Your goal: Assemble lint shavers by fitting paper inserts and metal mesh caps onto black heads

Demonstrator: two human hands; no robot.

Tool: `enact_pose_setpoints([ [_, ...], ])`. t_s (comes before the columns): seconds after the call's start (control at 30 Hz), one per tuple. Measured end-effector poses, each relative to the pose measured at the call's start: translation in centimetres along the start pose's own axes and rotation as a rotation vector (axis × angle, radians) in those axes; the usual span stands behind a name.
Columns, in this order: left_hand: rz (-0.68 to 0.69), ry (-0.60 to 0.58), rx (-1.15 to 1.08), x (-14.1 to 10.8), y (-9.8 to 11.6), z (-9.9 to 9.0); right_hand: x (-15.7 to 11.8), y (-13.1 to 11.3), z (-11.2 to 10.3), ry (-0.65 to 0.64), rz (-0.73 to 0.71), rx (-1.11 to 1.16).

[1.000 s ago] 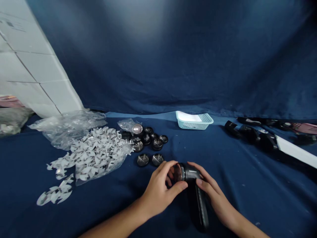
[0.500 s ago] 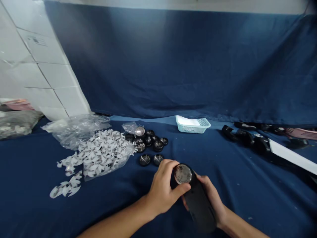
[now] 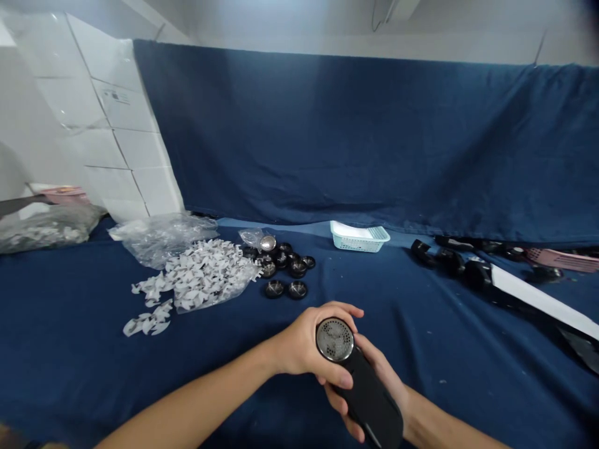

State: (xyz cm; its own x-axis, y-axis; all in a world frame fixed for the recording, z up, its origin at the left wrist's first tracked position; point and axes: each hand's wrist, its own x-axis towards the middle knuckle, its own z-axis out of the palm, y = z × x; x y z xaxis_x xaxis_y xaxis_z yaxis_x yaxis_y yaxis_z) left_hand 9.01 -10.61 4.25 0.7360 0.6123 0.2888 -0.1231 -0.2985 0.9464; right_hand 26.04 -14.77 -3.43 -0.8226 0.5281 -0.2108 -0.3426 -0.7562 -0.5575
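Note:
A black fabric shaver point(image 3: 374, 399) with a round, perforated metal head point(image 3: 335, 340) is held at a slant above the blue cloth. My left hand point(image 3: 302, 343) wraps round the head, its thumb lying on the near side of the rim and its fingers curled over the far side. My right hand point(image 3: 386, 371) grips the body from the right and from beneath, with fingertips showing at its left. Beyond the hands, two round black caps with shiny faces point(image 3: 297, 289) lie side by side, and several more are heaped behind them.
White plastic pieces point(image 3: 206, 271) are piled on a clear bag at left. A light blue basket point(image 3: 359, 242) stands at the back, before a hanging blue cloth point(image 3: 337, 137). Black parts point(image 3: 477, 274) and a long white strip point(image 3: 543, 302) lie at right. White boxes point(image 3: 112, 193) are stacked at left.
The camera view has tilted up, showing more of the wall. The shaver's head has shifted slightly left and faces me more. My left fingers reach further over its far side.

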Motion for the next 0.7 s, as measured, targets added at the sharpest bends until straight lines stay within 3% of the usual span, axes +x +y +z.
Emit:
enact_pose_setpoints([
  [0.2, -0.08, -0.088, -0.084, -1.5, 0.0, 1.4, -1.2, 2.7, 0.4, -0.027, 0.002, -0.043],
  [0.37, -0.078, -0.146, -0.075, -2.8, 1.4, 3.1, -2.5, 4.2, 1.3, -0.039, -0.017, -0.041],
  [0.5, -0.197, -0.041, -0.166, -3.6, 2.5, 4.5, -3.0, 4.2, 2.3, -0.03, -0.032, -0.089],
  [0.7, -0.264, 0.226, -0.236, -3.1, 1.9, 5.7, -3.0, 2.6, 4.8, 0.149, -0.371, -0.065],
])
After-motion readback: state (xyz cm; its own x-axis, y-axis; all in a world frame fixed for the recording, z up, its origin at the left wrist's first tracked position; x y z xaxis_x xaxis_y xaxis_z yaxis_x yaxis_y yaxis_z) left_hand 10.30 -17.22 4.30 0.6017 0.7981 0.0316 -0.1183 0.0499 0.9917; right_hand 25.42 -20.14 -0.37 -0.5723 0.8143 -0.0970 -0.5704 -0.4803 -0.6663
